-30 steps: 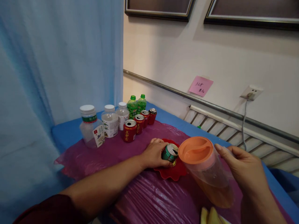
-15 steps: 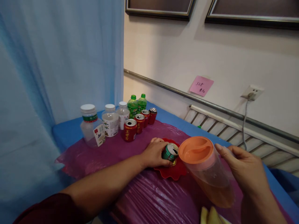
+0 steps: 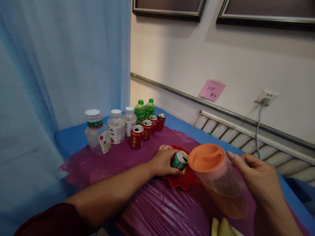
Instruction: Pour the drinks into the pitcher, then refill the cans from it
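My left hand (image 3: 164, 161) is wrapped round a green drink can (image 3: 179, 160) with an opened top. The can is over a red scalloped mat (image 3: 180, 183). In my right hand (image 3: 258, 177) is a clear pitcher (image 3: 223, 193) with an orange lid (image 3: 206, 157) and brownish liquid inside. The pitcher tilts to the left, its lid edge close beside the can's opening. Whether any liquid is flowing I cannot tell. My right fingers are partly hidden behind the pitcher's handle side.
Red cans (image 3: 137, 137) stand in a row at the back, beside white-capped clear jars (image 3: 94, 137) and green bottles (image 3: 140, 111). A purple plastic sheet (image 3: 157, 209) covers the blue table (image 3: 182, 123). Something yellow (image 3: 223, 227) lies at the front edge. A radiator (image 3: 228, 131) and plugged-in cord (image 3: 258, 134) are behind.
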### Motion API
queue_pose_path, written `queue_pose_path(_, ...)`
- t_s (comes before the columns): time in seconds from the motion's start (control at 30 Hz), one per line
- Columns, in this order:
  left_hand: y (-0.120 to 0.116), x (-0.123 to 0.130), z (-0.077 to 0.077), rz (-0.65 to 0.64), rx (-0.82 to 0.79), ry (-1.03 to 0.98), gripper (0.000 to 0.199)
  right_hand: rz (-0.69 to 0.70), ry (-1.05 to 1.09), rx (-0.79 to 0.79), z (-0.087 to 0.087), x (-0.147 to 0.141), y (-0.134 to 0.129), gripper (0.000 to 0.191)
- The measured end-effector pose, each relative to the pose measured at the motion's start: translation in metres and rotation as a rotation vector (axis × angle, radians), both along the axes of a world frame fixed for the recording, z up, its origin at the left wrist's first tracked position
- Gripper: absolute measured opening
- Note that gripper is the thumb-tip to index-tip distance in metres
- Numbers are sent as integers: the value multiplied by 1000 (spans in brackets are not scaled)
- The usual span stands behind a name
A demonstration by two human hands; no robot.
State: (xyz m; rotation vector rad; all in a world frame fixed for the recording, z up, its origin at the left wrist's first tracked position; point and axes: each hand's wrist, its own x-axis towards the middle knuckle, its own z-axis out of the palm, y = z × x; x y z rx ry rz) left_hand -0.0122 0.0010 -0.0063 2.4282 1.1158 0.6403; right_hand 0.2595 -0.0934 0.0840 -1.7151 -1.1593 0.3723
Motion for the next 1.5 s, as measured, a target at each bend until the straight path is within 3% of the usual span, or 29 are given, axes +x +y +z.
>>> queue_pose_path(1.5,0,0,1,-16,-11,13,68,-8,-6,-10,2,-1,-2,53)
